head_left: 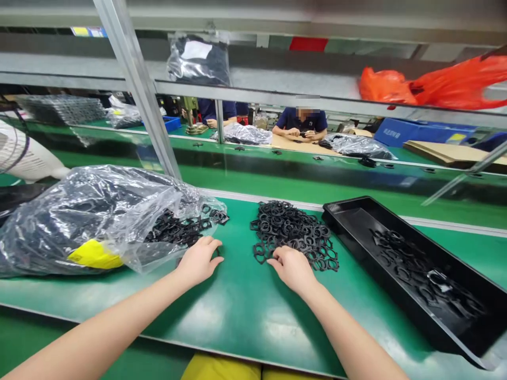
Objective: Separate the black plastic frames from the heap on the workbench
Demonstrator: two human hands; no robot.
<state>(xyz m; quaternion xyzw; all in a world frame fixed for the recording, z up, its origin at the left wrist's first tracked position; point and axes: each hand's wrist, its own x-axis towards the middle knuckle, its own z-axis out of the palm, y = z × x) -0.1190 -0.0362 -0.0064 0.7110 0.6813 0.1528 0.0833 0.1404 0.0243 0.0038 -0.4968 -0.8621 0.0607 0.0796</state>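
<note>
My left hand (pixel 201 259) is at the mouth of a clear plastic bag (pixel 95 211), its thumb and fingers curved with a gap between them. Black ring-shaped parts (pixel 170 229) spill out of the bag beside it. My right hand (pixel 292 268) rests at the near edge of a heaped pile of the same black parts (pixel 291 227). Its fingers are curled towards the thumb, and whatever lies between them is hidden. Right of the pile, a long black tray (pixel 356 253) holds more loose parts (pixel 404 264), one with a light shine on it.
A green work surface (pixel 237 316) lies under everything. A metal post (pixel 138 84) rises behind the bag. Beyond is a conveyor belt (pixel 253 177) with scattered black parts, and a co-worker (pixel 303 124) sits across it. Overhead, a shelf (pixel 277 79) carries red bags (pixel 447 82).
</note>
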